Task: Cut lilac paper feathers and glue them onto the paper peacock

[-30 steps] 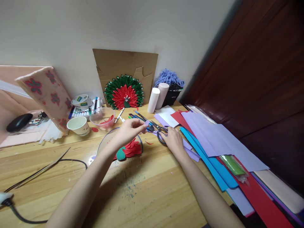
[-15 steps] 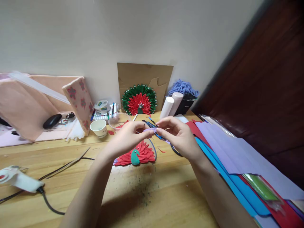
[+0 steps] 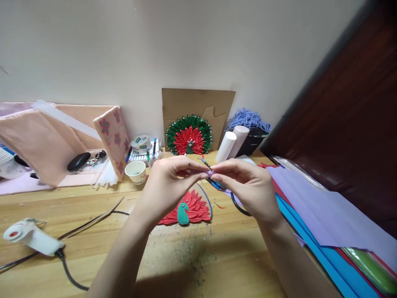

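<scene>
Between the fingertips of both hands is a small purple piece (image 3: 211, 174), mostly hidden; it looks like paper or foam sheet. My left hand (image 3: 176, 178) pinches its left end, and my right hand (image 3: 245, 178) pinches the right end, the fingertips nearly touching. Below them on the table lies a peacock craft (image 3: 184, 211) with red petals and a green body, partly covered by my left hand. Behind my hands, a blue pen (image 3: 206, 164) and other dark tools show in part.
A second peacock in green and red (image 3: 189, 136) leans on cardboard (image 3: 198, 99). At left are a paper cup (image 3: 135, 172), markers (image 3: 145, 155) and a white glue gun (image 3: 31, 238) with its cord. Coloured sheets (image 3: 322, 215) pile up at right, near white rolls (image 3: 226, 147).
Both hands have come closer together around the purple piece, so less of it shows. The whole view has shifted, with the table things now further right and slightly lower.
</scene>
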Demonstrator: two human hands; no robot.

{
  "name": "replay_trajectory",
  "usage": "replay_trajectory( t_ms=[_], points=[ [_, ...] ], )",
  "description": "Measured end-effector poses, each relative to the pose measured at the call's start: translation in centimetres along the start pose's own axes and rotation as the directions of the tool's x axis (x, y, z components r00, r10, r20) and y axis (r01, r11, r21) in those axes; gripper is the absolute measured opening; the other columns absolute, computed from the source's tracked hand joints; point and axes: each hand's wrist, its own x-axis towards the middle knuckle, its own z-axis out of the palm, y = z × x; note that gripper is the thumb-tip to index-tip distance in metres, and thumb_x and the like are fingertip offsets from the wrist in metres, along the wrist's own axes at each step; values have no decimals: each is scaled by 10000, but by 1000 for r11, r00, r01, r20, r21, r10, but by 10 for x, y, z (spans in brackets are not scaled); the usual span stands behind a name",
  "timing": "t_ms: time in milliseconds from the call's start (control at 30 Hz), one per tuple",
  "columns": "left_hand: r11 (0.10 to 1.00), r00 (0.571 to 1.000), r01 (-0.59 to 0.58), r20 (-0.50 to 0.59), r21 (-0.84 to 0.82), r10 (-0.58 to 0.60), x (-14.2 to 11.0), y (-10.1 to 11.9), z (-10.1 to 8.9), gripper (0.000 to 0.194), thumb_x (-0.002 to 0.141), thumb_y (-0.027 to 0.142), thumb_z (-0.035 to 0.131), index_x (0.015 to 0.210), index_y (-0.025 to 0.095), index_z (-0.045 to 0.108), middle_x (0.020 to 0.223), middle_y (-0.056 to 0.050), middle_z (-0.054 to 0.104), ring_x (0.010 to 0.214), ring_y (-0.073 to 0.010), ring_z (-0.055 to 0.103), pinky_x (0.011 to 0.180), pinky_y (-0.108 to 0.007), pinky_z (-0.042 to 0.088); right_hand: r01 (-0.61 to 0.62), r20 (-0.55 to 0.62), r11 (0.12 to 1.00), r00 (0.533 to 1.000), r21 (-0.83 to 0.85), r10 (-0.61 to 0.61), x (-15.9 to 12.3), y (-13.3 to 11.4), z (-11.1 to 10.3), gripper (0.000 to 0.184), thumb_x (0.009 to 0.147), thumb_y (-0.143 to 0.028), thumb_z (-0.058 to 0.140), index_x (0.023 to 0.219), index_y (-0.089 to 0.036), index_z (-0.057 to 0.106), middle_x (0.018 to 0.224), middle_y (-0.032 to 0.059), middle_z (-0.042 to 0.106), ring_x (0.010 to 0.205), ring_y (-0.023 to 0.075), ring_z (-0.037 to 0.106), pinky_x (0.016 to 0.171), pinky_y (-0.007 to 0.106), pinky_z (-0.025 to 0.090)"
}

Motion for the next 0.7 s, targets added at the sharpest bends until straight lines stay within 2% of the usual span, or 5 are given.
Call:
replay_trajectory(
  t_ms=[267,333,467,567,700],
  points=[
    [968,976,217,39,-129,-214,11,-16,17,159,746,287,645,813,150,689,833,-60,708,761,-144,639,720,-264,502,-117,72,968,988,-220,136,4,0,-26,195,768,-293,647,942,-205,630,873,35,685,804,175,654,703,300,535],
    [928,949,300,-25,-221,-313,17,-31,25,189,732,309,652,823,146,679,854,-66,705,766,-141,629,726,-269,485,-232,43,858,958,-459,283,-3,20,-41,148,803,-285,584,919,-202,622,883,51,680,794,196,652,688,323,517],
    [837,894,420,2,-352,-448,25,-57,44,286,684,379,682,860,153,693,898,-68,696,817,-148,602,709,-255,439,-336,-129,390,873,-857,471,-35,83,-66,87,732,-206,606,785,-137,607,832,133,656,847,290,629,741,373,459],
    [805,865,472,10,-360,-502,23,-64,59,312,681,397,676,867,148,699,880,-68,691,834,-160,587,679,-248,402,-316,-141,334,879,-888,456,-57,118,-73,132,699,-151,596,826,-126,565,897,145,627,904,274,597,776,338,438],
    [755,827,529,38,-386,-560,19,-69,70,336,681,417,663,874,144,697,890,-79,685,890,-186,587,693,-259,380,-338,-161,368,886,-866,435,-65,130,-77,172,742,-196,562,901,-135,535,938,123,601,911,232,574,791,306,425]
  ],
)
